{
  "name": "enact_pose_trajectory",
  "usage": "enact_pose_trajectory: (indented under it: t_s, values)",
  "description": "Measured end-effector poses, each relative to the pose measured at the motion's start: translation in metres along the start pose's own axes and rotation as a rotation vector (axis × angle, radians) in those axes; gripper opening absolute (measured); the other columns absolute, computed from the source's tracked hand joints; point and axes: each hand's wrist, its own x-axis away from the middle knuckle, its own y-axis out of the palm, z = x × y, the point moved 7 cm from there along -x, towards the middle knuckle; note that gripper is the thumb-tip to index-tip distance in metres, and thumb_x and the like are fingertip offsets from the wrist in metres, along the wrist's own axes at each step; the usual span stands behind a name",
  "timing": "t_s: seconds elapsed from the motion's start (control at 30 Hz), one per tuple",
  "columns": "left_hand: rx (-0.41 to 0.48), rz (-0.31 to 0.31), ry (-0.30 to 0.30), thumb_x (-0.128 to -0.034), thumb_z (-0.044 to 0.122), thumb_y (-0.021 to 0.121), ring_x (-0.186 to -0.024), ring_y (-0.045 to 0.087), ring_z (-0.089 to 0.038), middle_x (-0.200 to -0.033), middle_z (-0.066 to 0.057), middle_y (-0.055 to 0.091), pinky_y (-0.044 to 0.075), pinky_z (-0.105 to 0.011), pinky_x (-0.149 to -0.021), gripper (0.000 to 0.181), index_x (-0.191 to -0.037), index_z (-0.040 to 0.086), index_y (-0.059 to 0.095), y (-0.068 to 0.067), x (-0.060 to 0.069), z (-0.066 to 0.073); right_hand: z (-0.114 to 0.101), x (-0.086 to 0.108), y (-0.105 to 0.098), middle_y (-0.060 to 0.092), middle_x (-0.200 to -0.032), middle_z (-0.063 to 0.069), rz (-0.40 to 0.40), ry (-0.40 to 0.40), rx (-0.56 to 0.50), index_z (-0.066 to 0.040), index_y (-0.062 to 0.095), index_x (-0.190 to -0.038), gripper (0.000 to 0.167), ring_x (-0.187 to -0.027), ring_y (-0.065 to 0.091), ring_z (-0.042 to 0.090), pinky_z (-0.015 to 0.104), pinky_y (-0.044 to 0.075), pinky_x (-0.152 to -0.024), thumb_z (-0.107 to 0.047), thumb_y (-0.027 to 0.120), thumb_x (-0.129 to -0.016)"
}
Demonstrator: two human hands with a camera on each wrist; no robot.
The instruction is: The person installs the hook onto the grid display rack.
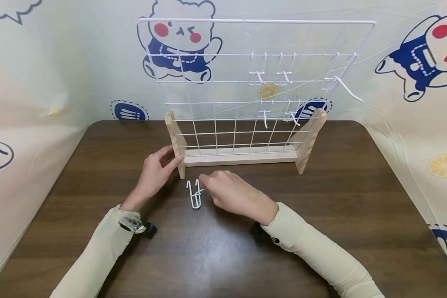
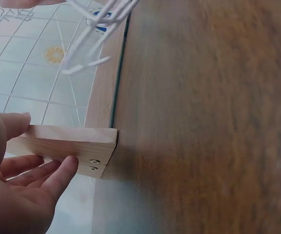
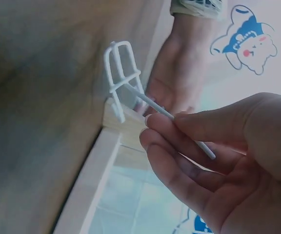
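Observation:
My right hand [image 1: 238, 194] pinches the prong of a white wire hook [image 3: 126, 82] between thumb and fingers. In the head view the hook hangs above the table, just in front of the rack's left end, its two bent tips upward. My left hand [image 1: 154, 174] holds the left wooden side piece [image 1: 176, 140] of a white wire grid rack [image 1: 235, 120]. The left wrist view shows the thumb on one face of this wood and the fingers on the other, near two screws [image 2: 95, 161].
Several similar white hooks hang on the right half of the grid, including a long-pronged one [image 1: 348, 88]. A wooden bar [image 1: 242, 159] joins the left side piece to the right side piece [image 1: 311, 140]. The brown table [image 1: 223, 256] extends in front, with a patterned cloth [image 1: 97, 62] behind.

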Motion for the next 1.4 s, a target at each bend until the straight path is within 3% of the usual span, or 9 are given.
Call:
enact_pose_trajectory:
  t_s: [0.27, 0.53, 0.93, 1.2, 1.4]
  values:
    - [-0.007, -0.014, -0.049, -0.0967, 0.026, 0.067, -0.124, 0.058, -0.031, -0.134, -0.020, 0.060, 0.049, -0.048, -0.100, 0.049, -0.137, 0.002, 0.056, 0.000, 0.001, -0.004, 0.003, 0.003, -0.016, 0.070, -0.085, 0.003, 0.032, 0.014, -0.013, -0.006, 0.070, -0.101, 0.025, -0.078, 0.068, 0.015, 0.027, 0.056, -0.069, 0.010, 0.057, -0.088]
    - [-0.010, -0.011, -0.033, -0.0968, 0.025, 0.067, -0.123, 0.058, -0.033, -0.132, -0.022, 0.060, 0.047, -0.051, -0.101, 0.048, -0.136, 0.001, 0.056, 0.001, 0.002, -0.002, 0.006, 0.006, -0.025, 0.071, -0.084, 0.003, 0.060, 0.008, -0.009, -0.005, 0.072, -0.101, 0.022, -0.076, 0.068, 0.014, 0.027, 0.057, -0.070, 0.008, 0.059, -0.089]
    - [-0.026, 0.003, -0.018, -0.0975, 0.022, 0.066, -0.121, 0.059, -0.033, -0.130, -0.023, 0.062, 0.049, -0.050, -0.099, 0.045, -0.134, -0.002, 0.057, 0.001, 0.001, -0.003, 0.020, 0.020, -0.074, 0.072, -0.083, 0.004, 0.394, 0.017, 0.003, -0.004, 0.071, -0.097, 0.009, -0.076, 0.067, 0.019, 0.034, 0.056, -0.073, -0.001, 0.063, -0.094]
    - [-0.028, 0.009, -0.018, -0.0977, 0.022, 0.066, -0.123, 0.058, -0.034, -0.131, -0.023, 0.061, 0.048, -0.052, -0.100, 0.045, -0.134, -0.002, 0.057, 0.000, 0.003, -0.002, 0.024, 0.029, -0.089, 0.071, -0.083, 0.006, 0.510, 0.048, 0.004, -0.003, 0.073, -0.099, 0.009, -0.073, 0.065, 0.017, 0.033, 0.055, -0.066, -0.001, 0.066, -0.093]
    - [-0.042, 0.014, -0.018, -0.0974, 0.023, 0.066, -0.122, 0.059, -0.032, -0.131, -0.021, 0.061, 0.049, -0.048, -0.100, 0.046, -0.135, -0.001, 0.056, 0.001, 0.003, -0.001, 0.021, 0.036, -0.103, 0.073, -0.088, 0.010, 0.617, 0.059, 0.018, 0.000, 0.073, -0.099, 0.009, -0.079, 0.068, 0.020, 0.033, 0.057, -0.071, -0.001, 0.066, -0.093]
